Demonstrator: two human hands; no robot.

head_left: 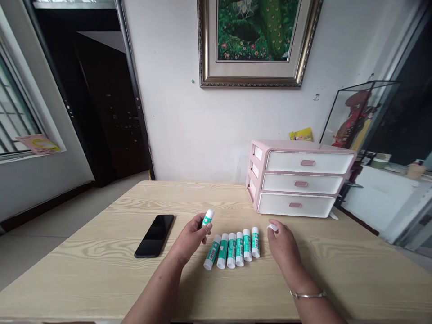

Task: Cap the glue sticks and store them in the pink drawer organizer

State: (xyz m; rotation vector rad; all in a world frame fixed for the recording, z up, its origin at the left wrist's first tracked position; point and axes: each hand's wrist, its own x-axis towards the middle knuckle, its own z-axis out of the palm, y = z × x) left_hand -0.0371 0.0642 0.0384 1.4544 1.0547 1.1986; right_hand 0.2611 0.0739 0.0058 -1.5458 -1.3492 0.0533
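My left hand (193,236) is closed around a glue stick (207,218) with a green label, its white end pointing up and away from me. Pinched in the curled fingers of my right hand (284,243) is a small white piece that looks like a glue stick cap (272,227); part of it is hidden by the fingers. Between the two hands, several green-and-white glue sticks (231,250) lie side by side in a row on the wooden table (114,279). The leftmost one is tilted, and the row's right end is close to my right hand.
A black phone (154,236) lies on the table left of my left hand. At the back right stands a pink-and-white drawer unit (300,184), with a yellow packet (302,134) behind its top. A framed picture (258,81) hangs on the wall behind the table.
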